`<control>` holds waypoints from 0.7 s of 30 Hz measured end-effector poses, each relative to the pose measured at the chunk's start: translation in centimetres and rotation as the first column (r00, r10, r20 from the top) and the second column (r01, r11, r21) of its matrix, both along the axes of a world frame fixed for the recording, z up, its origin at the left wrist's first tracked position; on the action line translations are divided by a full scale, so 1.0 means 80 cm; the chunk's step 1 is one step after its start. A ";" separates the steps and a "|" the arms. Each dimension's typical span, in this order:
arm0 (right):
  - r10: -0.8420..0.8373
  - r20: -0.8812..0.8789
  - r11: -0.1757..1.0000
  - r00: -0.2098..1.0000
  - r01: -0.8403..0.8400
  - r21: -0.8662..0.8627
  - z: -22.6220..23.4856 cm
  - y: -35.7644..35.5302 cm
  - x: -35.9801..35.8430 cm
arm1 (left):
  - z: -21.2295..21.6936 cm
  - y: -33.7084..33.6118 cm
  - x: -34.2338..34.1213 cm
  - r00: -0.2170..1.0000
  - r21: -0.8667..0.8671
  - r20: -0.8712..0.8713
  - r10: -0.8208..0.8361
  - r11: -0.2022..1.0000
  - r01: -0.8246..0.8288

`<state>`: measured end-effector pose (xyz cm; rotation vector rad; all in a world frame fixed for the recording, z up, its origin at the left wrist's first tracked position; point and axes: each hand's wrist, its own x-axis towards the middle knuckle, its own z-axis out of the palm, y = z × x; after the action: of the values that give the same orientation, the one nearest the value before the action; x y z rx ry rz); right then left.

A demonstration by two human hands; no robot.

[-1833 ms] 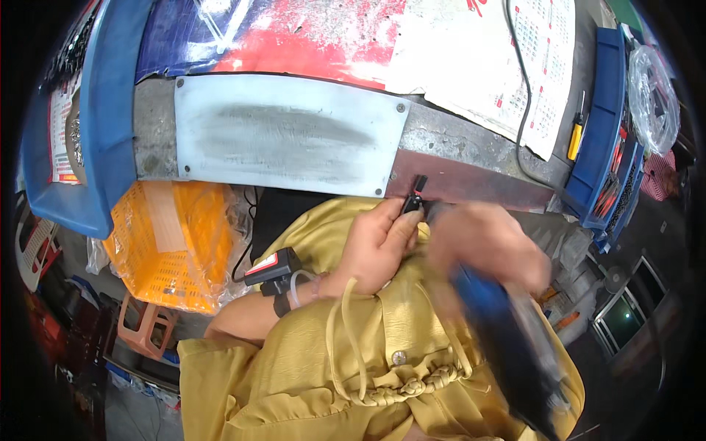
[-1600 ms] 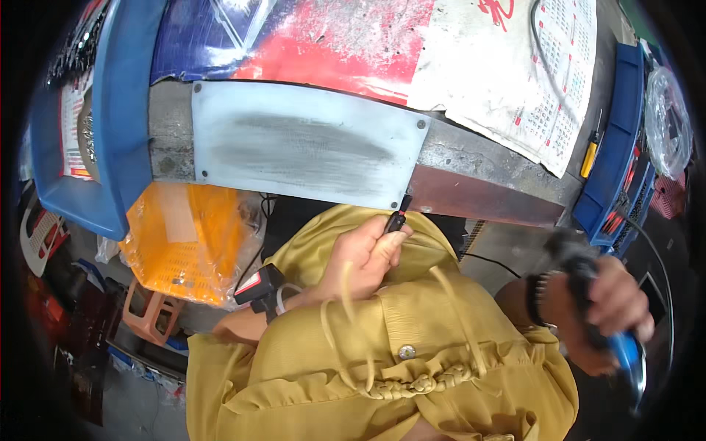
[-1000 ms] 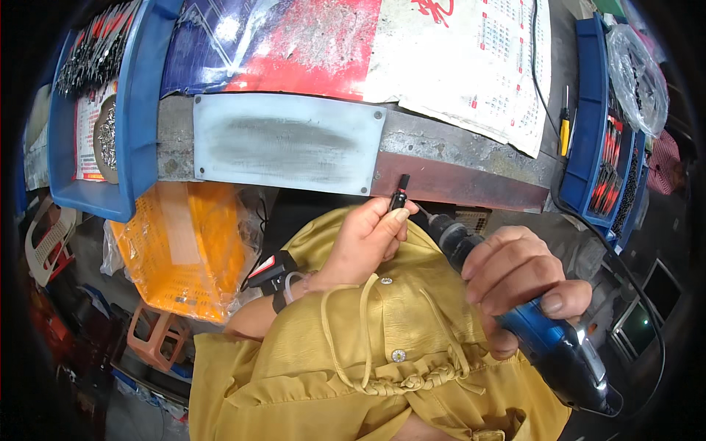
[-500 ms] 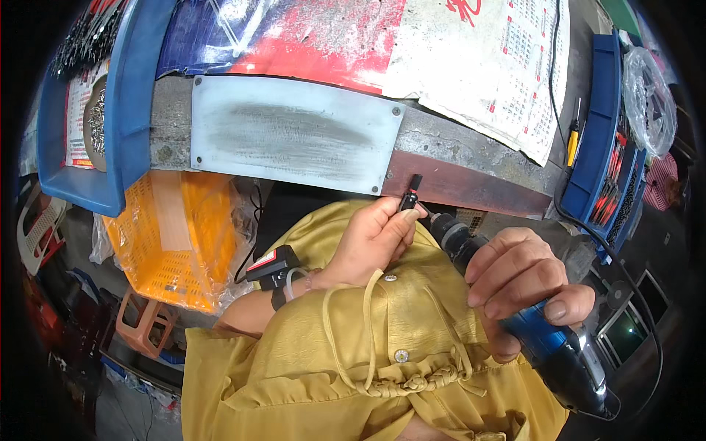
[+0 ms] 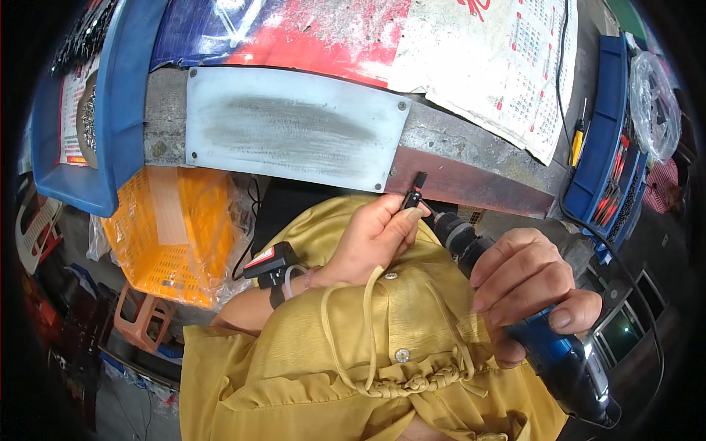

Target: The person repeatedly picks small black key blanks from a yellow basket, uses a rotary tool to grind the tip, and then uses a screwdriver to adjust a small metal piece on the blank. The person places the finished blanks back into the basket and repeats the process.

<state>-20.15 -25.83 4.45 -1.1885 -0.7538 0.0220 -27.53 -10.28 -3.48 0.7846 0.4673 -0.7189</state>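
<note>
Between the thumb and fingers of my left hand [image 5: 382, 235] is a small black part with a bit of red [image 5: 413, 197]; its exact kind is too small to make out. My right hand [image 5: 531, 283] is wrapped round a corded electric screwdriver with a blue and black body [image 5: 562, 353]. The tool's chuck [image 5: 456, 234] points up and left, and its thin tip ends right beside the small part. Whether tip and part touch is hard to see. Both hands are over my lap, just off the bench edge.
A pale worn plate [image 5: 294, 132] is screwed to the bench front. At left stands a blue bin [image 5: 132, 110] above an orange crate [image 5: 176, 272]. Blue trays [image 5: 599, 140] with red and black parts and a yellow-handled screwdriver [image 5: 578, 143] lie at right. A black cord [image 5: 625, 272] hangs there.
The view has shifted slightly. My right hand and the screwdriver sit a little further right and lower in the picture; both grips are the same.
</note>
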 end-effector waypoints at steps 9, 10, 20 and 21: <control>-0.057 0.012 0.997 0.998 0.057 -0.046 0.002 0.008 -0.004 | 0.002 0.001 0.001 1.000 0.043 0.008 -0.019 0.999 0.018; -0.052 0.011 0.998 0.999 0.052 -0.045 0.001 0.009 -0.004 | 0.003 0.000 0.001 1.000 0.052 0.001 -0.020 0.998 0.020; -0.034 0.035 0.989 0.999 0.039 -0.144 0.001 0.014 0.007 | 0.002 0.002 0.008 0.999 0.060 0.001 -0.036 0.998 0.036; -0.016 0.028 0.990 0.999 0.020 -0.142 0.000 0.016 0.007 | 0.001 0.003 0.007 0.998 0.052 -0.003 -0.060 0.997 0.060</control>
<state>-19.58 -24.58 4.42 -1.3338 -0.7751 0.0460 -26.93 -10.01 -3.42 0.8498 0.4671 -0.7654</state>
